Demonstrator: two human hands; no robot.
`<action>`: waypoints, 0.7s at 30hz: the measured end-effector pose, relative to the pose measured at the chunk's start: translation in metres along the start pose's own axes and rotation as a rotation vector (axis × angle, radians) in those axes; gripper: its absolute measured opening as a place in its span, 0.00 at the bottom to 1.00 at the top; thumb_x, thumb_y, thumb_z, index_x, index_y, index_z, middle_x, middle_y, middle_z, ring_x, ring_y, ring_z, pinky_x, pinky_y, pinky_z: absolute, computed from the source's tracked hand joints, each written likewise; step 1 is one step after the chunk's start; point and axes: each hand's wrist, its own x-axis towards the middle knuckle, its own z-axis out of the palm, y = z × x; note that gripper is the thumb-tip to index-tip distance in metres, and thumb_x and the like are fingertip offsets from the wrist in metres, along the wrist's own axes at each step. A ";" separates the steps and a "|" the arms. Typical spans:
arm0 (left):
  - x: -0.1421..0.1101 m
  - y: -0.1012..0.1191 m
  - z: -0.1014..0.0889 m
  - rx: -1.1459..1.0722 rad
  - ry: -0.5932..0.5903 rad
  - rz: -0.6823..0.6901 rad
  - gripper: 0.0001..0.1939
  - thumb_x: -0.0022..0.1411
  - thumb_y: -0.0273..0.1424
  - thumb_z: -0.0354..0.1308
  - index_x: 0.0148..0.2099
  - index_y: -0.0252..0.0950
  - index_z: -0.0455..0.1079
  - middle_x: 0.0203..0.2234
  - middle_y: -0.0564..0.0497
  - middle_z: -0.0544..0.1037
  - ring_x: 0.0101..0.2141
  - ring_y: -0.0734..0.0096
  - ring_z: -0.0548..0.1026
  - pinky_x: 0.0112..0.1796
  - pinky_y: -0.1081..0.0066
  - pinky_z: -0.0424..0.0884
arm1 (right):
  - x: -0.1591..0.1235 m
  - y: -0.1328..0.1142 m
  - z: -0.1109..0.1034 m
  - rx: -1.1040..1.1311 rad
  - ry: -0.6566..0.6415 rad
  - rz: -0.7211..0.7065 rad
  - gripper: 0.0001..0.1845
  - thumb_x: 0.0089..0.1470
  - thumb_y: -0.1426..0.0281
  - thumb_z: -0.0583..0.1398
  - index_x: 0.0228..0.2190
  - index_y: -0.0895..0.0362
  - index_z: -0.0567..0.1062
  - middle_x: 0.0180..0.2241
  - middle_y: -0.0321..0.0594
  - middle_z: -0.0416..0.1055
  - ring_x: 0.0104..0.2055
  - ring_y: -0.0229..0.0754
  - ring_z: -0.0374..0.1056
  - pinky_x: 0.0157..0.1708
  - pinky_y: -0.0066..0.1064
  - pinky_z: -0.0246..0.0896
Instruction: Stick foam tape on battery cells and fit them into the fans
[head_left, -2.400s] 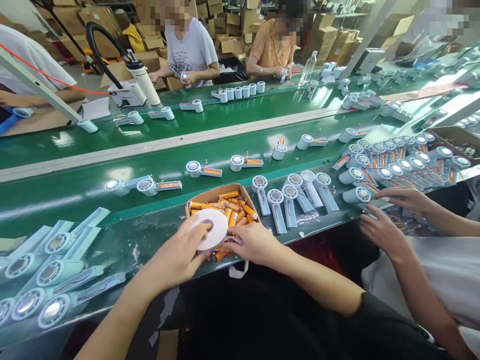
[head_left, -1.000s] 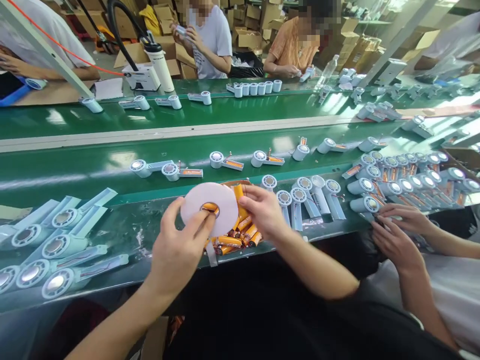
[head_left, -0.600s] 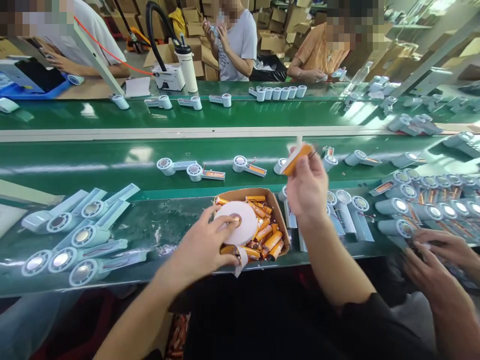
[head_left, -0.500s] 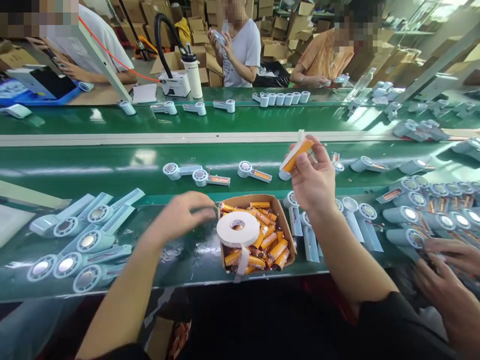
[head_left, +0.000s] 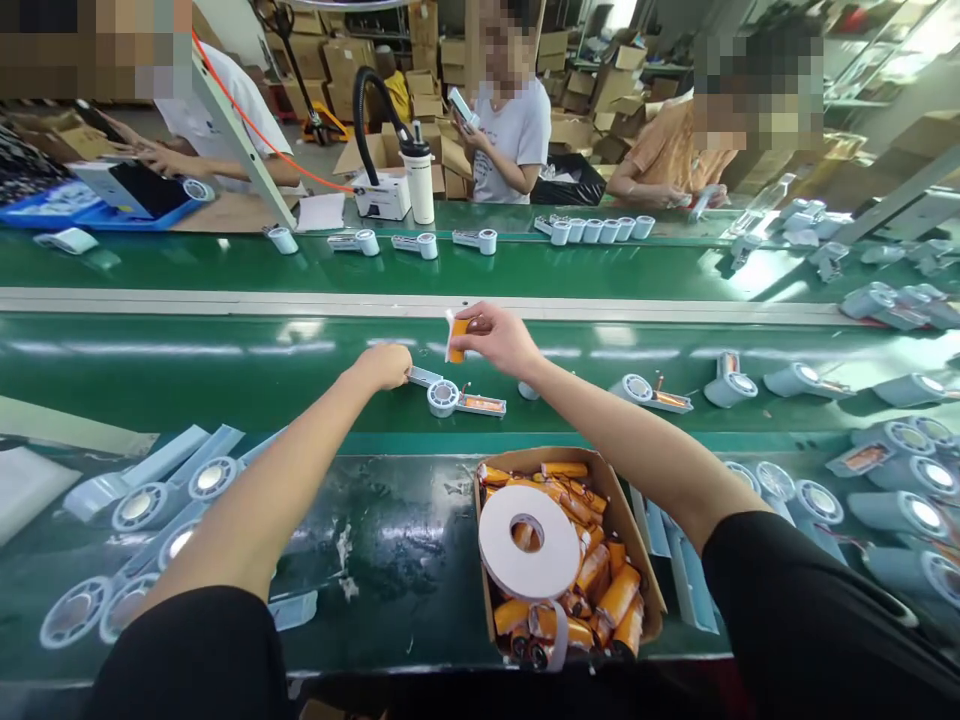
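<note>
My left hand (head_left: 386, 366) is closed around the head end of a light-blue handheld fan body on the green conveyor belt. Only that fan body's handle (head_left: 424, 377) sticks out past my fingers. Just right of it lies another fan body (head_left: 443, 398) with an orange battery in its open handle. My right hand (head_left: 495, 340) pinches an orange battery (head_left: 458, 342) above the belt, with a strip of white tape along its side. Nearer to me, a cardboard box (head_left: 651, 590) holds many orange batteries (head_left: 619, 595). A roll of white tape (head_left: 499, 545) lies on top of them.
More fan bodies lie at the left (head_left: 139, 507) and right (head_left: 817, 500) of the bench. Several stand along the belt. A pale rail (head_left: 337, 302) divides the two belts. Across from me, people handle parts near a white tumbler (head_left: 420, 185).
My left hand has reached forward onto a fan body on the belt. My right hand has moved left with the taped battery. The view has shifted, bringing the box lower and further right.
</note>
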 end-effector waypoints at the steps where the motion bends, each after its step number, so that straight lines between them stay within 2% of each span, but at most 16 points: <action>1: 0.004 -0.004 -0.003 -0.025 -0.018 0.007 0.10 0.60 0.38 0.65 0.43 0.43 0.84 0.44 0.45 0.85 0.48 0.53 0.81 0.49 0.64 0.74 | 0.010 0.006 0.007 -0.098 -0.027 0.024 0.19 0.48 0.71 0.75 0.43 0.57 0.81 0.34 0.37 0.82 0.40 0.41 0.80 0.47 0.35 0.75; 4: 0.007 -0.013 -0.007 -0.087 -0.007 -0.016 0.14 0.63 0.44 0.62 0.46 0.46 0.83 0.42 0.48 0.86 0.47 0.56 0.82 0.48 0.66 0.74 | 0.026 0.018 0.029 -0.416 -0.169 0.046 0.14 0.56 0.71 0.72 0.44 0.56 0.83 0.36 0.37 0.83 0.41 0.41 0.79 0.47 0.32 0.72; 9: 0.004 -0.003 0.005 -0.121 0.109 -0.118 0.22 0.66 0.49 0.59 0.54 0.43 0.79 0.48 0.39 0.85 0.51 0.46 0.81 0.48 0.61 0.74 | 0.027 0.018 0.054 -0.952 -0.516 -0.045 0.16 0.64 0.65 0.68 0.53 0.48 0.82 0.42 0.40 0.85 0.45 0.48 0.80 0.42 0.32 0.69; 12: 0.006 0.008 0.010 -0.140 0.147 -0.160 0.21 0.65 0.47 0.60 0.54 0.42 0.79 0.47 0.37 0.85 0.50 0.43 0.82 0.47 0.60 0.74 | 0.030 0.013 0.071 -1.074 -0.623 -0.031 0.17 0.66 0.63 0.66 0.55 0.50 0.81 0.46 0.47 0.84 0.46 0.54 0.81 0.42 0.36 0.71; 14: 0.008 0.012 0.010 -0.153 0.164 -0.181 0.19 0.65 0.43 0.60 0.53 0.41 0.79 0.46 0.37 0.85 0.49 0.43 0.82 0.46 0.60 0.74 | 0.037 0.008 0.084 -1.115 -0.665 -0.012 0.20 0.64 0.61 0.69 0.55 0.55 0.81 0.51 0.54 0.82 0.49 0.58 0.80 0.45 0.39 0.73; 16: 0.010 0.013 0.006 -0.163 0.181 -0.191 0.16 0.66 0.39 0.59 0.51 0.41 0.79 0.46 0.38 0.86 0.49 0.45 0.82 0.46 0.61 0.75 | 0.045 -0.002 0.091 -1.128 -0.700 0.011 0.25 0.59 0.59 0.72 0.54 0.58 0.81 0.55 0.57 0.81 0.52 0.59 0.79 0.47 0.40 0.74; 18: 0.007 0.015 -0.001 -0.172 0.198 -0.182 0.14 0.68 0.35 0.57 0.51 0.39 0.79 0.47 0.39 0.86 0.49 0.48 0.82 0.48 0.61 0.75 | 0.044 -0.016 0.083 -1.120 -0.717 0.031 0.26 0.60 0.57 0.72 0.54 0.57 0.81 0.55 0.54 0.81 0.52 0.58 0.79 0.47 0.39 0.73; 20: -0.002 0.022 -0.007 -0.177 0.229 -0.154 0.16 0.72 0.33 0.52 0.53 0.33 0.77 0.49 0.36 0.84 0.52 0.47 0.81 0.53 0.57 0.75 | 0.024 -0.032 0.054 -1.054 -0.655 -0.020 0.21 0.67 0.56 0.66 0.53 0.57 0.82 0.51 0.51 0.83 0.49 0.54 0.79 0.45 0.37 0.70; 21: -0.011 0.030 -0.009 -0.178 0.256 -0.134 0.19 0.74 0.33 0.49 0.56 0.29 0.75 0.51 0.33 0.83 0.55 0.45 0.79 0.57 0.52 0.73 | 0.004 -0.040 0.033 -0.994 -0.592 -0.070 0.19 0.70 0.56 0.62 0.51 0.57 0.82 0.48 0.50 0.83 0.47 0.51 0.78 0.44 0.36 0.68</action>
